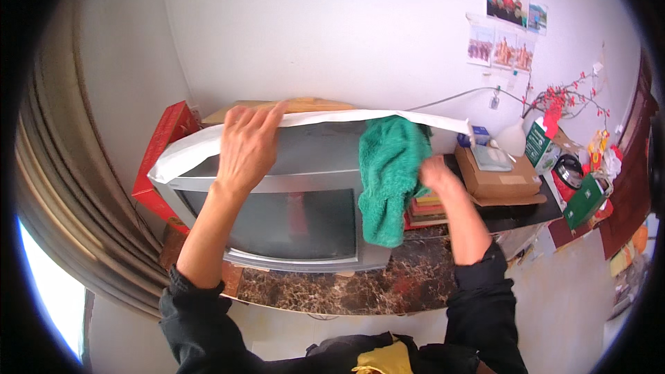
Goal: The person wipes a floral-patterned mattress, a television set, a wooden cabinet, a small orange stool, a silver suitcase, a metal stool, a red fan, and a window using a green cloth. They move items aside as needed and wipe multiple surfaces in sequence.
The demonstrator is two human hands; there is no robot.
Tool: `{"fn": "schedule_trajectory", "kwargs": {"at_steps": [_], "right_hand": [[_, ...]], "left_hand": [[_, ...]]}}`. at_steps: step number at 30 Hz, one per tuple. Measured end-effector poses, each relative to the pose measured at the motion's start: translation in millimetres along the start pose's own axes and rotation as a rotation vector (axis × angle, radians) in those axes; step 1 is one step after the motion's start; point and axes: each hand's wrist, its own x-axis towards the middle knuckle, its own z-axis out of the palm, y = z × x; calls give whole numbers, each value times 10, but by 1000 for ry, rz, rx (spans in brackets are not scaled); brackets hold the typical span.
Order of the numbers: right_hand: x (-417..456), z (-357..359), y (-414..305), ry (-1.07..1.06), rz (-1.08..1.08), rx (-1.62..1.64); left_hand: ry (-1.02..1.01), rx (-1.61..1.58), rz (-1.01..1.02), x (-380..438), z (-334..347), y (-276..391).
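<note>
A grey CRT television point(291, 223) stands before me on a dark marbled top, its screen facing me. Over its upper casing runs a folded white cover sheet point(332, 117). My left hand point(248, 148) grips this sheet near the left part, fingers bent over its edge. A green fluffy cloth point(388, 182) drapes over the television's right end and down its front. At the cloth's right side, my right hand point(436, 172) is blurred and closed on the fabric; its fingertips are partly hidden.
A red box point(166, 161) stands left of the television, near a brown curtain point(67, 166). To the right are a stack of books point(427, 212), a cardboard box point(496, 179) and a white vase point(511, 137) with red-flowered branches. The marbled top's front edge point(343, 311) curves below.
</note>
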Motion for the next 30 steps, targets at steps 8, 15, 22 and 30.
{"fn": "schedule_trajectory", "kwargs": {"at_steps": [8, 15, 22, 30], "right_hand": [[-1400, 830, 1473, 610, 295, 287], [-2072, 903, 2262, 305, 252, -387], [-578, 461, 2220, 145, -85, -579], [449, 118, 2724, 103, 21, -550]], "left_hand": [[179, -164, 227, -150, 291, 665], [163, 52, 158, 69, 618, 1295], [14, 32, 100, 52, 574, 1263], [-73, 25, 60, 50, 584, 1300]]}}
